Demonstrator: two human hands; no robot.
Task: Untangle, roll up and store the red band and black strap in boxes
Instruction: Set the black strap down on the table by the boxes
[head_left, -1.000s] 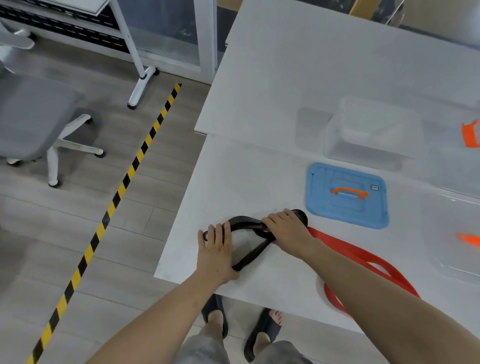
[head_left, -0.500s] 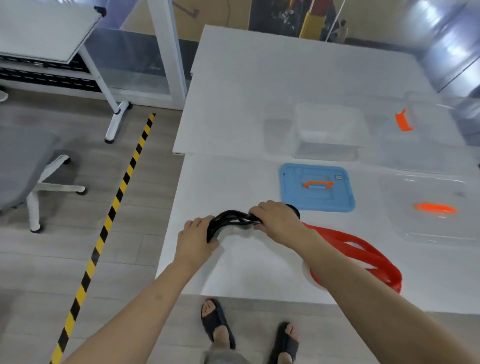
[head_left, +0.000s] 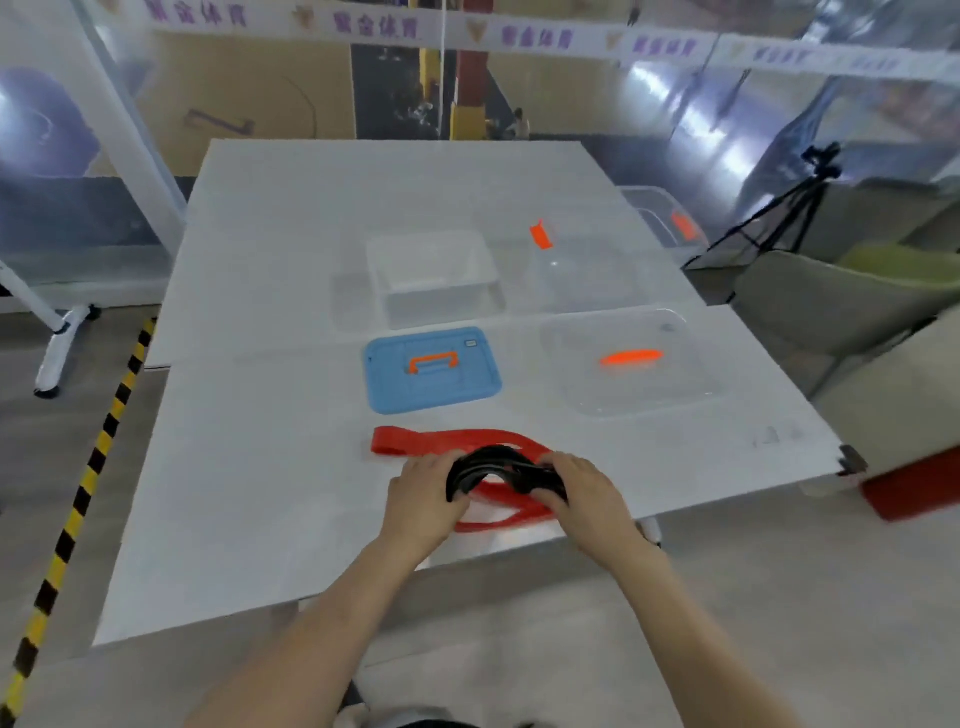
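Black strap (head_left: 488, 465), bunched into an arch, sits low in the centre of the frame, my left hand (head_left: 423, 499) and right hand (head_left: 582, 493) gripping its ends, fingers curled round it; the red band (head_left: 431, 441) lies looped on the white worktop (head_left: 260, 467) beneath; a blue lid (head_left: 431, 369) and clear box (head_left: 431, 275) stand higher up.

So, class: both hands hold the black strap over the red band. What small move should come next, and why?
Probably wind the looped black strap into a tighter coil. The left hand and right hand grip its two ends, its slack loops arch over the flat red band, and the open clear plastic box waits behind the blue lid.
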